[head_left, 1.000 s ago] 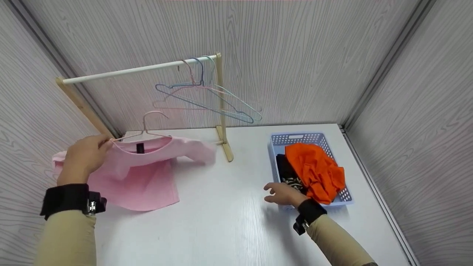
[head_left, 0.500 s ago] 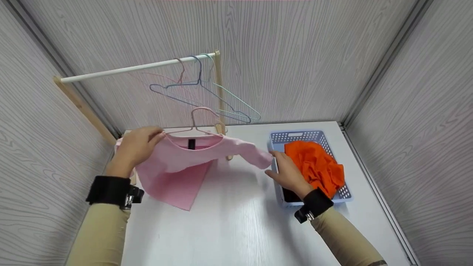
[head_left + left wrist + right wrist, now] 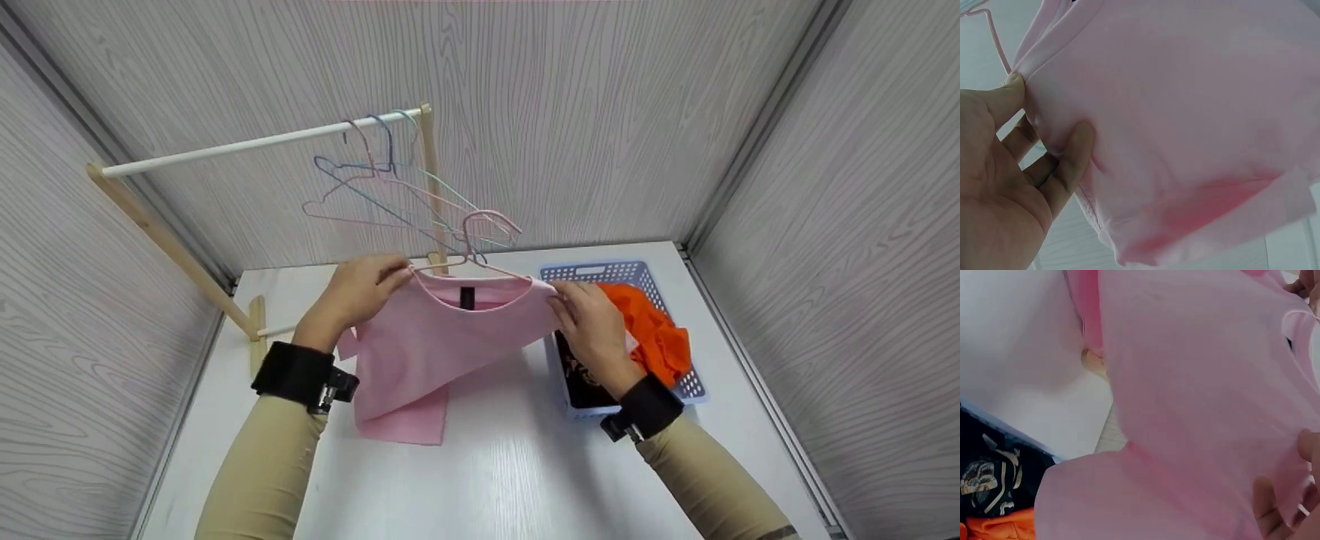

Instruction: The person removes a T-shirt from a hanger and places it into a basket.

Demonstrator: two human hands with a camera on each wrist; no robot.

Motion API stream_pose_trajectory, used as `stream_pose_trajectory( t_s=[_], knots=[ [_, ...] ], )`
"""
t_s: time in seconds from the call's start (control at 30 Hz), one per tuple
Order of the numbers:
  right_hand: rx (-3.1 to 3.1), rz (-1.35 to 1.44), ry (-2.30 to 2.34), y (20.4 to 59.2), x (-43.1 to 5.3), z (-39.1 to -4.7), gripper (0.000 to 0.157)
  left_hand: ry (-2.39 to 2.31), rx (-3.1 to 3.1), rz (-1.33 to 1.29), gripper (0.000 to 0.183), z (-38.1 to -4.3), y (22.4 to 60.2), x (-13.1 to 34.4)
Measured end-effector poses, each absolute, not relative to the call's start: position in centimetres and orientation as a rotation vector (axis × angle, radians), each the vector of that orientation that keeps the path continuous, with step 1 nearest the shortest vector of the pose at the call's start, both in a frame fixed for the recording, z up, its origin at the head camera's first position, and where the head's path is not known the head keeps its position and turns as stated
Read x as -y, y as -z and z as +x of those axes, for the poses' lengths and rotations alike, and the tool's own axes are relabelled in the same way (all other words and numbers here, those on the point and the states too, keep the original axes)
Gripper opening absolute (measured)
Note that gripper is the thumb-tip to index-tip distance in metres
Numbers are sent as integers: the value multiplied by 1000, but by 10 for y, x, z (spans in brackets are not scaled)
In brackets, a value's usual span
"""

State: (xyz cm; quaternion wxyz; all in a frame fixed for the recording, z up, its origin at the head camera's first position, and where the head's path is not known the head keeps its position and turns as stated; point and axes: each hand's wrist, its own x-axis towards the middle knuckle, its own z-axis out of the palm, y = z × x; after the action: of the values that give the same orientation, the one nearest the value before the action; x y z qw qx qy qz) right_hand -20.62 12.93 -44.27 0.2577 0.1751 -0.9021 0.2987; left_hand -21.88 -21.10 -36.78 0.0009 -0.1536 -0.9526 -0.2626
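Observation:
A pink T-shirt (image 3: 457, 345) with a black neck label is held up above the table, on a pink wire hanger (image 3: 487, 213) whose hook rises out of the neckline. My left hand (image 3: 356, 292) pinches the shirt's left shoulder beside the collar, where the hanger's arm enters. In the left wrist view the thumb (image 3: 1010, 93) presses the cloth from the front. At the opposite shoulder my right hand (image 3: 596, 326) pinches the fabric between thumb and fingers. The lower part of the shirt hangs in a fold. Most of the hanger's arms are hidden inside.
A clothes rack with a white rail (image 3: 225, 148) and wooden legs stands at the back left. Pink, blue (image 3: 391, 142) and green hangers hang near its right end. To the right, a lavender basket (image 3: 555, 271) contains orange cloth (image 3: 660, 337) and black patterned cloth (image 3: 581, 379).
My left hand has carried the shirt and hanger rightward from beside the rack. The right hand has come up from the basket's edge and now grips the shirt's right shoulder.

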Motion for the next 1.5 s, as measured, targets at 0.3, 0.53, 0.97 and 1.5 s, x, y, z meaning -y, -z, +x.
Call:
stream_pose_trajectory(
  t_s=[0.3, 0.53, 0.97, 1.5],
  knots=[
    [2477, 400, -879, 452, -140, -205, 18, 794, 3017, -560, 26, -219, 376, 193],
    [2532, 420, -858, 453, -135, -204, 17, 753, 2956, -722, 23, -217, 376, 161],
    [2569, 484, -1021, 456, -151, -212, 16, 724, 2903, -797, 19, -215, 388, 169],
    [2664, 421, -1044, 474, -193, -217, 13, 929, 2918, -908, 17, -209, 393, 204]
  ],
)
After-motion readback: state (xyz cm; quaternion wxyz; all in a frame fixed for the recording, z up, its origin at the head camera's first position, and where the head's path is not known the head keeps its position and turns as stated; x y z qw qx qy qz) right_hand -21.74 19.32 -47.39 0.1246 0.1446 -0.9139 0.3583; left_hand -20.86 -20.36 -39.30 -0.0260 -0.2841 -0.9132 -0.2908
